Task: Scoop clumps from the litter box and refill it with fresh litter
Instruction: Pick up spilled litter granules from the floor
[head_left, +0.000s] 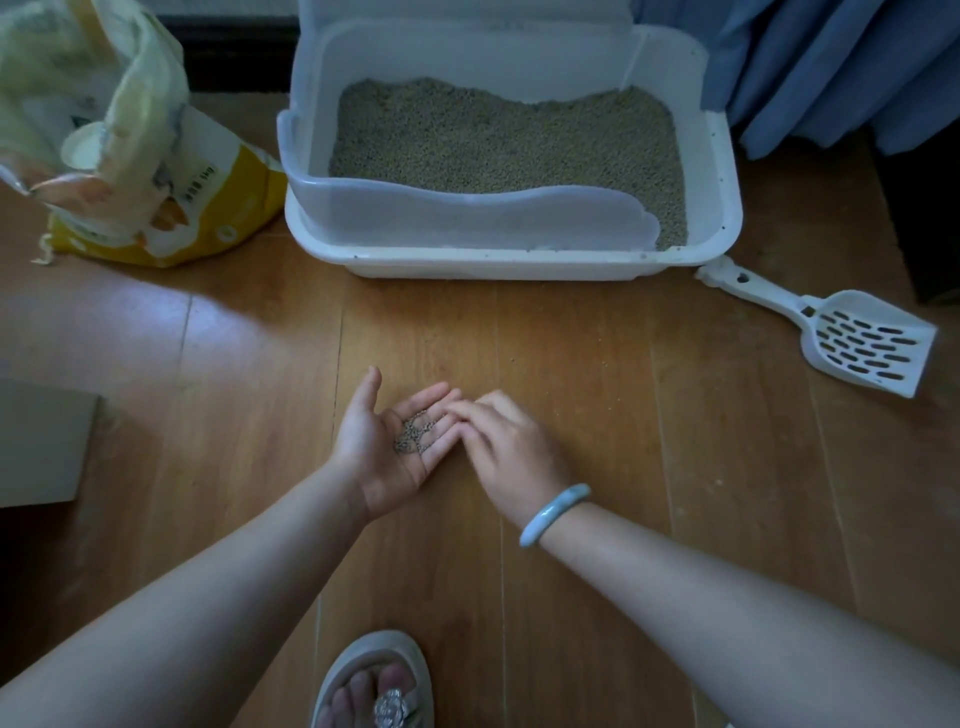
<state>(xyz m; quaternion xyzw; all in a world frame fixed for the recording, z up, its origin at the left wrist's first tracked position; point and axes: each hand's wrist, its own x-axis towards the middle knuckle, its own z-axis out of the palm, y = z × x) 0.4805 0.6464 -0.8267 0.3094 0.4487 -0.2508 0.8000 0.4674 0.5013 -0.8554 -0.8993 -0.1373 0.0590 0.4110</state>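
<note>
Head view — left hand (375, 467) cups gritty litter grains (413, 439); right hand (514, 452) palm-down.

Open brown wooden plank floor (597, 332) across the middle of the frame. Closed off at upper centre by a white plastic litter box with a translucent rim (511, 262), reachable only from above. Narrowed at upper left by a slumped yellow-and-white litter bag (208, 208) just beside the box, at right by a flat-lying white slotted plastic scoop (852, 343). Crowded at upper right by blue hanging curtains (831, 62).
</note>
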